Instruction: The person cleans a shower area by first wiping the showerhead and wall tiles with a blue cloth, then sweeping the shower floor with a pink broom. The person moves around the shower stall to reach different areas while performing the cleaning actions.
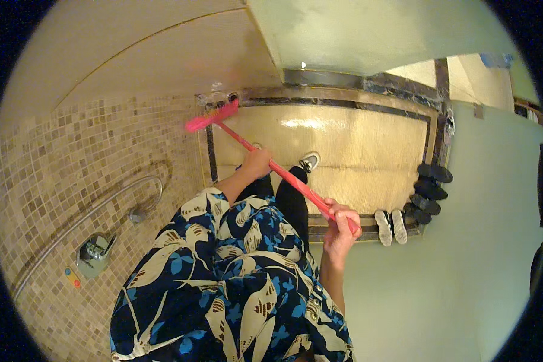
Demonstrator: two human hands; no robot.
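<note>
A long-handled cleaning tool with a red pole runs slantwise before me. My left hand is wrapped around the pole partway along it. My right hand grips its near end, the thumb lying along the handle. The tool's wide pink head is at the far left corner of the floor, close by the mosaic-tiled wall. It is slightly blurred, and I cannot tell whether it is a brush or a squeegee, nor whether it touches the wall.
I stand on a wet, shiny beige floor with a dark border. Several dark slippers and a pair of grey shoes stand along the right edge, beside a greenish panel. On the left wall are a shower mixer and a metal hose.
</note>
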